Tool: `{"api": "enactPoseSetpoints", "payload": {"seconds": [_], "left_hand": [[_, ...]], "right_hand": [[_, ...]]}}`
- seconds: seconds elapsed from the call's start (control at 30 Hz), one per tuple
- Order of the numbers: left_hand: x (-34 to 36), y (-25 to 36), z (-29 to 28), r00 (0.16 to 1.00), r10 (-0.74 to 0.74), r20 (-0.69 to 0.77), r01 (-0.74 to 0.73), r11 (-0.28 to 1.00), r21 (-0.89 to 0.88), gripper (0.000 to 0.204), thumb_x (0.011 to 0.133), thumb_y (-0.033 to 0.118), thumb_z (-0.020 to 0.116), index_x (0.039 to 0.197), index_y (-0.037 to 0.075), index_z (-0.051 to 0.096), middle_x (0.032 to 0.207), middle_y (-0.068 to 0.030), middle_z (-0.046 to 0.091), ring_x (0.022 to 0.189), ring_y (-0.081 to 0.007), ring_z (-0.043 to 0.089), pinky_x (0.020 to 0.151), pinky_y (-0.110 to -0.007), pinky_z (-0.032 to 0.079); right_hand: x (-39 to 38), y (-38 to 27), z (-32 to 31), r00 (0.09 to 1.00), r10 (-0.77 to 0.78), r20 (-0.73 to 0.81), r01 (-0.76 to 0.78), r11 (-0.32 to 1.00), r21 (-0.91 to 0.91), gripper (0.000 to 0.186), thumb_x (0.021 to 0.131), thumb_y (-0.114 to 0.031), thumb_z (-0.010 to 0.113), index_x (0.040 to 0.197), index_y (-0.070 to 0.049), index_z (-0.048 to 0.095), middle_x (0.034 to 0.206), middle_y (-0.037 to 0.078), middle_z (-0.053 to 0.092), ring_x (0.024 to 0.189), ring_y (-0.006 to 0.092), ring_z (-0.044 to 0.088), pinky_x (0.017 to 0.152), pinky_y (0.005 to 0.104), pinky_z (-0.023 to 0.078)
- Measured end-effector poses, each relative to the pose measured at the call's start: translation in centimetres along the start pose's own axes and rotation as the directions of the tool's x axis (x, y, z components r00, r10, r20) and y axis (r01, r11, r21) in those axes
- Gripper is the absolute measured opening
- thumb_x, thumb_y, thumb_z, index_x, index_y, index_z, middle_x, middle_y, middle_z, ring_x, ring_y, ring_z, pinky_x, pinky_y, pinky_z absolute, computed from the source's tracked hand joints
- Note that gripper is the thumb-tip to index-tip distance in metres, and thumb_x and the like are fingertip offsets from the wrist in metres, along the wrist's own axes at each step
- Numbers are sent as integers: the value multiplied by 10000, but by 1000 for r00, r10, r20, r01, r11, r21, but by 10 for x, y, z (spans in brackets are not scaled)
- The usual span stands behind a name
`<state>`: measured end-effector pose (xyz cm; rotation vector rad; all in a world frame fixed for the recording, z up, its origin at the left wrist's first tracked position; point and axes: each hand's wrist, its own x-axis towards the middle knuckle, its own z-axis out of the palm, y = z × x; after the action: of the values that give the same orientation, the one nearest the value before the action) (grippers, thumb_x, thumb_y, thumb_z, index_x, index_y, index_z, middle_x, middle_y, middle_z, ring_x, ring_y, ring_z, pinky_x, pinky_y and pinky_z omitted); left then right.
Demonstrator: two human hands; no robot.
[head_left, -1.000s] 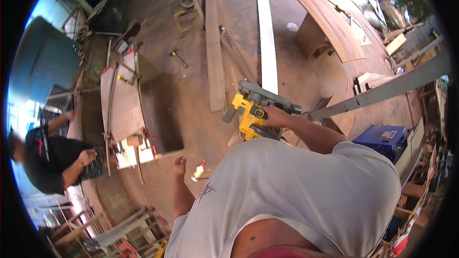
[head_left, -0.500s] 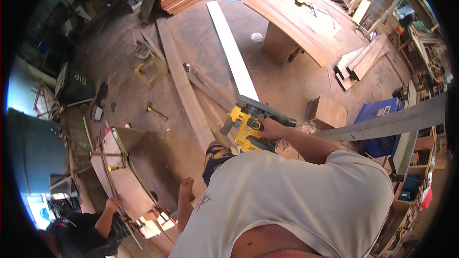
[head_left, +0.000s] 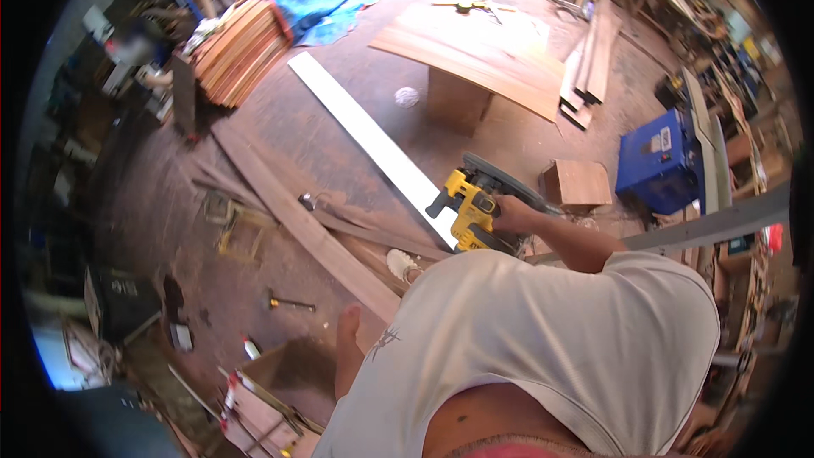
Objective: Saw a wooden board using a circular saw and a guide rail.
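Note:
My right hand (head_left: pixel 510 213) grips the handle of a yellow and black cordless circular saw (head_left: pixel 475 209), held at waist height above a long white board (head_left: pixel 348 114). My left hand (head_left: pixel 348 317) hangs low beside my body, its fingers too blurred to make out, near a brown plank (head_left: pixel 280 208) on the floor. A yellow and black hammer (head_left: pixel 292 303) lies left of that hand. My cream shoe (head_left: pixel 400 264) shows beside the planks.
A stack of boards (head_left: pixel 237 55) and a blue tarp (head_left: pixel 314 8) stand at the back, beside a table panel (head_left: pixel 458 59). A small wooden box (head_left: pixel 577 182), blue case (head_left: pixel 653 161) and long grey beam (head_left: pixel 746 216) are to my right, a clamped wooden piece (head_left: pixel 254 411) lower left.
My body has advanced and turned right, the saw still in my right hand. The floor items have shifted in view, and the co-worker at the left has dropped out of sight.

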<state>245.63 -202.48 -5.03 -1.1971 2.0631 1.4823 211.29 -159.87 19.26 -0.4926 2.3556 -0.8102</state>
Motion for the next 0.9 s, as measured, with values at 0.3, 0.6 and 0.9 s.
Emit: {"api": "enactPoseSetpoints", "payload": {"seconds": [0.3,0.6,0.9], "left_hand": [[128,168,-84,991,132,-25,-134,964,-231,350,922,270,584,1206,65,595,972,-37,608,806,-140,561,655,-268,450],[172,196,-58,999,4,39,-1,998,-65,378,902,316,595,1179,59,607,1013,-87,623,834,-153,584,656,-306,474],[120,290,100,866,-269,-422,251,963,-99,460,906,497,502,1044,100,689,1101,-180,660,1062,-327,615,926,-456,462]], "right_hand": [[73,-104,-66,992,-115,-54,102,974,-200,439,693,-166,676,1099,-21,592,989,224,660,945,387,629,834,434,500],[238,-67,-122,963,-264,58,269,955,-128,425,693,-163,676,1083,-10,603,999,223,659,963,381,625,834,437,492],[481,20,-293,881,-321,348,330,943,34,220,742,-56,613,953,7,606,809,72,640,729,173,597,655,342,485]]}}
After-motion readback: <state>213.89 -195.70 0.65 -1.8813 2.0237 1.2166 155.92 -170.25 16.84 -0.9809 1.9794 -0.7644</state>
